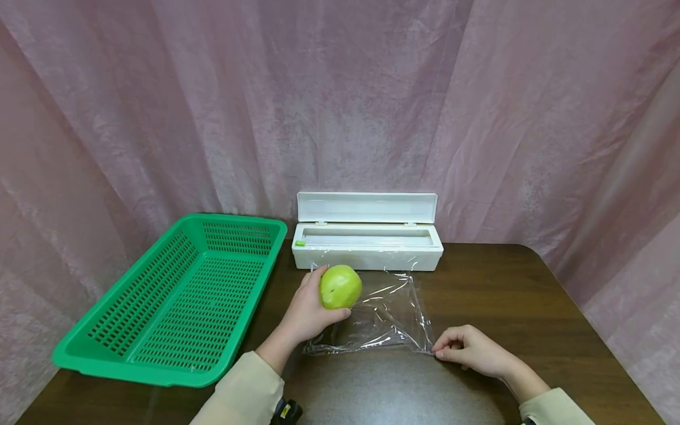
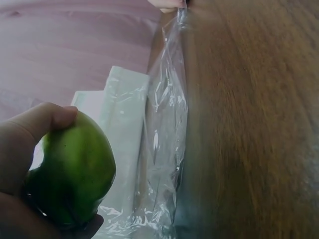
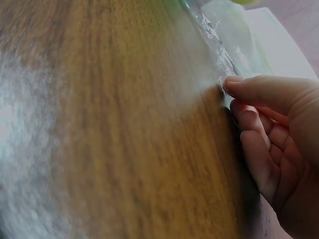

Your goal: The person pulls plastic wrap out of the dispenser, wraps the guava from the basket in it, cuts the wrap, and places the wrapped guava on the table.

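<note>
My left hand [image 1: 308, 313] grips a round, smooth yellow-green fruit [image 1: 340, 287], its fingers and thumb curled about the sides. In the left wrist view the same green fruit [image 2: 79, 167] fills the palm. Clear plastic wrap [image 1: 390, 313] stretches out from the white wrap dispenser [image 1: 366, 258], below and beside the fruit. With thumb and forefinger my right hand [image 1: 475, 351] pinches the wrap's near right corner. The right wrist view shows that pinch close up, the thumb [image 3: 264, 89] on the film [image 3: 227, 57] and the other fingers curled. The dispenser's lid [image 1: 366, 208] stands raised.
To the left on the brown wooden table [image 1: 494, 283] is a green slotted plastic basket [image 1: 278, 236], with nothing visible inside. A pink curtain [image 1: 366, 106] hangs behind the table. The table's right edge runs beyond my right hand.
</note>
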Action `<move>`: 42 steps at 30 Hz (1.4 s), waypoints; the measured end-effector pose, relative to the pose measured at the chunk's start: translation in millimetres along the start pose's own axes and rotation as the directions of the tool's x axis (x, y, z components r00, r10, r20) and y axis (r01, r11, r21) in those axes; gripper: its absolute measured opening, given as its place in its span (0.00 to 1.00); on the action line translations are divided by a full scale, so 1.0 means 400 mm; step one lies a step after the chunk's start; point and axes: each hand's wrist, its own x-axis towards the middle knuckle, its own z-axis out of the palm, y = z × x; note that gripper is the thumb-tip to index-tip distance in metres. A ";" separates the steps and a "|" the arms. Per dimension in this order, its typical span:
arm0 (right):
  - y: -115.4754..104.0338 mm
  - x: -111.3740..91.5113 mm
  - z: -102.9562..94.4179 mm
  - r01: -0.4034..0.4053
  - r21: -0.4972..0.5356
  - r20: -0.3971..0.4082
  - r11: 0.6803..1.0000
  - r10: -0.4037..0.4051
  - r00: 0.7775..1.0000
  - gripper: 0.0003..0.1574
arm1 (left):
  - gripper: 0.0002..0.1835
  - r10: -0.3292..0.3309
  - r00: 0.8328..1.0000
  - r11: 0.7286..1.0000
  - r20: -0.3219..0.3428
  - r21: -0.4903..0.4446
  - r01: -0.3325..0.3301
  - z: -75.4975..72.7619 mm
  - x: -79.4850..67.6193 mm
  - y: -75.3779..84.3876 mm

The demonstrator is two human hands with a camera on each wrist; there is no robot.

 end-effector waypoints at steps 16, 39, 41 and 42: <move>-0.004 0.000 0.003 0.003 0.004 -0.003 1.000 -0.003 1.000 0.07 | 0.50 0.048 0.997 0.995 0.062 0.081 -0.053 0.040 0.053 -0.001; -0.003 0.001 0.002 -0.011 -0.008 0.002 1.000 0.011 1.000 0.07 | 0.49 0.151 0.960 0.934 0.237 0.285 -0.217 0.088 0.104 0.016; -0.001 0.002 0.003 -0.016 -0.014 0.002 1.000 0.016 1.000 0.07 | 0.49 0.145 0.957 0.930 0.250 0.297 -0.218 0.095 0.106 0.018; -0.001 0.002 0.003 -0.016 -0.017 0.002 1.000 0.016 1.000 0.07 | 0.49 0.139 0.956 0.929 0.257 0.302 -0.216 0.099 0.107 0.019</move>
